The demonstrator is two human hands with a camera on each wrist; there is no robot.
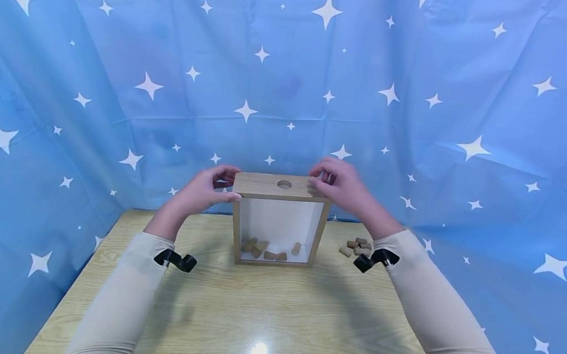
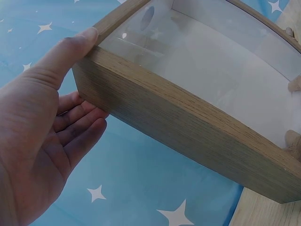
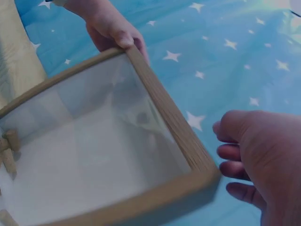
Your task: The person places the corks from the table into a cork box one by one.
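A wooden box (image 1: 259,185) with a clear front and a white back stands upright on the table. Its top has a round hole (image 1: 284,184), and several corks (image 1: 281,256) lie on its floor. My left hand (image 1: 202,189) grips the upper left corner, thumb (image 2: 77,44) on the front edge and fingers behind. By the upper right corner is my right hand (image 1: 346,188); the right wrist view shows its fingers (image 3: 229,153) loosely bent, apart from the box, with nothing visible in them.
Several loose corks (image 1: 356,251) lie in a small pile on the table (image 1: 233,306), right of the box. A blue curtain with white stars (image 1: 292,61) hangs behind the table and along its sides.
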